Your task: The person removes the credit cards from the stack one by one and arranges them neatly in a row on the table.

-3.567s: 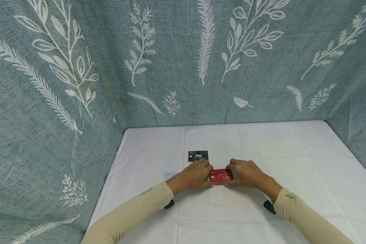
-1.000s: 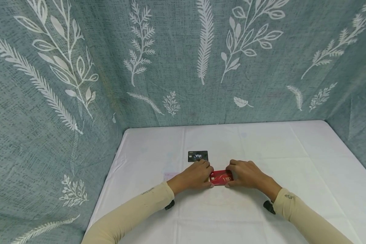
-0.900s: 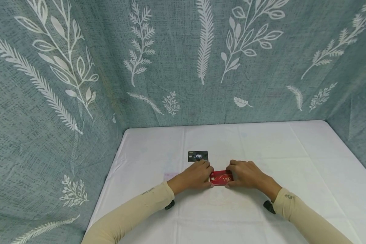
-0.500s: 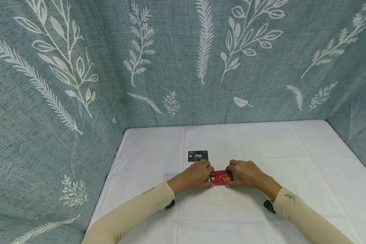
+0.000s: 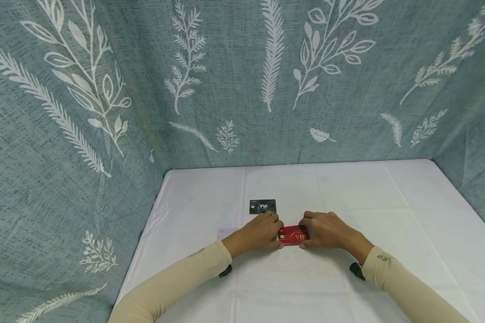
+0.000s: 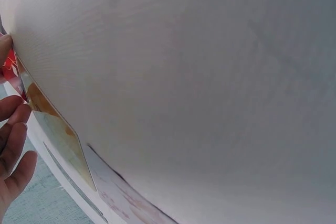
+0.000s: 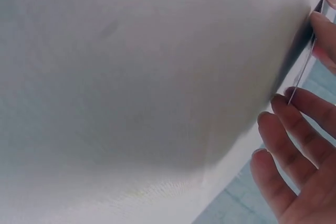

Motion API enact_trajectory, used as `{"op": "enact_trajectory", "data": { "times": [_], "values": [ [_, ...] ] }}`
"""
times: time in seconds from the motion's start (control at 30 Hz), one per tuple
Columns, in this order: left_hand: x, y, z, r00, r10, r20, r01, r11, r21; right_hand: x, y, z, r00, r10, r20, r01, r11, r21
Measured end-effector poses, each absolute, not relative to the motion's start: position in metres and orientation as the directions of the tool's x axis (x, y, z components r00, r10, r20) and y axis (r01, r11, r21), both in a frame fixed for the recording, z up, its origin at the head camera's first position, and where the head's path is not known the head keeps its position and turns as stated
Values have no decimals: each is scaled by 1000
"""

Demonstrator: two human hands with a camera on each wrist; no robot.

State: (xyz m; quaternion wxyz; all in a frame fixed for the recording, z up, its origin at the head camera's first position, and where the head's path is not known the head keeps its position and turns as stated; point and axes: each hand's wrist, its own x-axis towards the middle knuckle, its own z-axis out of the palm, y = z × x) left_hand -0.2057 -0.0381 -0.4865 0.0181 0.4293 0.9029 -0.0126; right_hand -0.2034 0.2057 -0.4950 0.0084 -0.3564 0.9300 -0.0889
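Observation:
A red card [image 5: 293, 235] printed "VIP" lies level between the two hands, near the middle of the white table. My left hand [image 5: 261, 232] pinches its left end, thumb at the near corner and fingertips at the far one. At the opposite end my right hand [image 5: 326, 229] grips the card the same way. The right wrist view catches the card edge-on as a thin line [image 7: 302, 74] between thumb and fingertips. In the left wrist view, a yellowish card [image 6: 60, 132] lies beside the left fingers [image 6: 13, 142]; the left hand covers it in the head view.
Just beyond the left hand is a black "Vip" card [image 5: 262, 206]. A pale lilac card [image 5: 226, 233] shows partly behind the left wrist. Dark wrist-camera pieces [image 5: 356, 271] hang below the sleeves. A grey-green leaf-patterned curtain [image 5: 242, 80] encloses the white-covered table [image 5: 368, 188].
Compared with the oldest frame, the red card sits very slightly nearer the person. Over the last second, hands and cards have stayed put.

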Motion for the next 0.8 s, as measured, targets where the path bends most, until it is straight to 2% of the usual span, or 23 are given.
{"op": "enact_trajectory", "data": {
  "times": [0.8],
  "values": [
    [-207, -38, -489, -630, 776, -38, 776, 630, 11, -204, 206, -495, -760, -650, 16, -643, 748, -163]
  ]
}}
